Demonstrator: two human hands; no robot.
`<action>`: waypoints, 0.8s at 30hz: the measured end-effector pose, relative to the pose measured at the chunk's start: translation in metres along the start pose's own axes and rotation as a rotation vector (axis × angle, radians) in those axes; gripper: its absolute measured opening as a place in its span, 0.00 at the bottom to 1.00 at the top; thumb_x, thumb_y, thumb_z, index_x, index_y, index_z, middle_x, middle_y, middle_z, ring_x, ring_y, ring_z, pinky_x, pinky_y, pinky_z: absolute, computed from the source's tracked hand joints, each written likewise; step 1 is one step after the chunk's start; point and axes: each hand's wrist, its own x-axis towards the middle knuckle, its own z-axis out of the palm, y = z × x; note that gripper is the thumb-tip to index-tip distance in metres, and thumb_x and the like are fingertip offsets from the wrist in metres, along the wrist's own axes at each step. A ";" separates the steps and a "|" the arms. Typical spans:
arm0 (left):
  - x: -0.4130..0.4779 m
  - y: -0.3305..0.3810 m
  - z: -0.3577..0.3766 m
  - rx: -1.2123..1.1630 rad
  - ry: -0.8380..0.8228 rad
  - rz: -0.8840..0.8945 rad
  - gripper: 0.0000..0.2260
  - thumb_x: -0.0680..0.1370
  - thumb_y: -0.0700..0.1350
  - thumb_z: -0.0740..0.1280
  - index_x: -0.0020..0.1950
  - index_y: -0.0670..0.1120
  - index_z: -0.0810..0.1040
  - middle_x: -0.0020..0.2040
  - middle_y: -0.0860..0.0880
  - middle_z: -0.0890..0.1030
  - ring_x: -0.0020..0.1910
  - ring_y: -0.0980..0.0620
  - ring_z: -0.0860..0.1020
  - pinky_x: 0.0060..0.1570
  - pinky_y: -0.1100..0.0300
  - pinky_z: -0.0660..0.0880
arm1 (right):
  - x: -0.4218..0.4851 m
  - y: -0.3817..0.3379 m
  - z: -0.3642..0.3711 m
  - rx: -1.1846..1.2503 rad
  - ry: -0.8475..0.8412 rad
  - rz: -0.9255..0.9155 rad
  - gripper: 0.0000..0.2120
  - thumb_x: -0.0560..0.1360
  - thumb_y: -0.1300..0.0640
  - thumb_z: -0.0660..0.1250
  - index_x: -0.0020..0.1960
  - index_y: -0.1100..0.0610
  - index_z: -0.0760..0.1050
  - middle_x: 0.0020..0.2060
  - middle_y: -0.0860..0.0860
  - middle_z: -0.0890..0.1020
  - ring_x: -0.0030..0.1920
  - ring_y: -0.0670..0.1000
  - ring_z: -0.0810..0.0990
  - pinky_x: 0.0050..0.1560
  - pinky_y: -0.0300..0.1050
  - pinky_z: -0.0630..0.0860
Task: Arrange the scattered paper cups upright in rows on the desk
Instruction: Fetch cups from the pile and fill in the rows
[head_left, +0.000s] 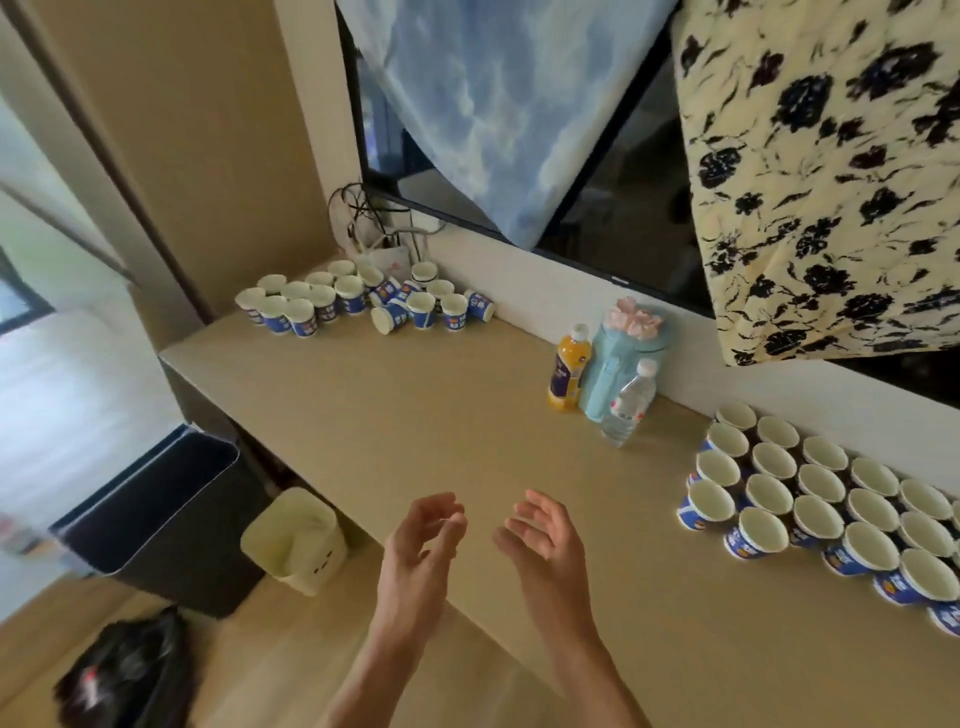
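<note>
Head view: left hand (423, 540) and right hand (545, 540) hang over the near edge of the surface (441, 415), palms facing each other. Fingers loosely curled and relaxed, nothing held in either.

Rowed cups (810, 499) stand upright in a tight block to the right, rims nearly touching. Leftover cluster (322, 304) sits in the far left corner against the wall, well apart from both hands. Most of it is upright but bunched; a tipped cup (388, 316) lies on its side at the front, and another one (480, 304) leans by the wall.

Orange bottle (569, 374), water bottle (628, 410) and teal jug (623, 358) stand between cluster and rows, near the wall.

Judgement: next step is a reach to the far cluster. Take the tipped cup first, since it blocks the front. Grip light at the wall, not the rim, as paper crushes. Carry along the front of the surface, clear of the bottles. Set down at the open left end of the block, square to the existing row, without nudging neighbours.
</note>
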 end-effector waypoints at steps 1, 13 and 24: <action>0.002 0.000 -0.014 -0.009 0.008 0.001 0.12 0.74 0.54 0.67 0.56 0.55 0.81 0.52 0.56 0.86 0.56 0.53 0.82 0.50 0.57 0.77 | -0.003 0.001 0.014 -0.007 0.000 -0.007 0.31 0.65 0.51 0.76 0.67 0.50 0.73 0.60 0.49 0.81 0.57 0.45 0.83 0.50 0.36 0.78; 0.050 0.008 -0.112 -0.022 0.101 0.039 0.14 0.70 0.62 0.67 0.52 0.61 0.81 0.53 0.56 0.85 0.53 0.55 0.82 0.58 0.44 0.79 | 0.039 -0.002 0.124 -0.019 0.024 -0.051 0.20 0.77 0.62 0.72 0.67 0.53 0.73 0.60 0.51 0.81 0.58 0.46 0.82 0.52 0.39 0.77; 0.187 0.034 -0.161 0.114 0.166 0.018 0.13 0.74 0.56 0.70 0.57 0.55 0.81 0.54 0.58 0.84 0.54 0.57 0.82 0.54 0.51 0.79 | 0.167 -0.016 0.211 0.025 -0.054 -0.033 0.19 0.78 0.60 0.72 0.68 0.53 0.74 0.61 0.50 0.82 0.59 0.46 0.82 0.55 0.40 0.77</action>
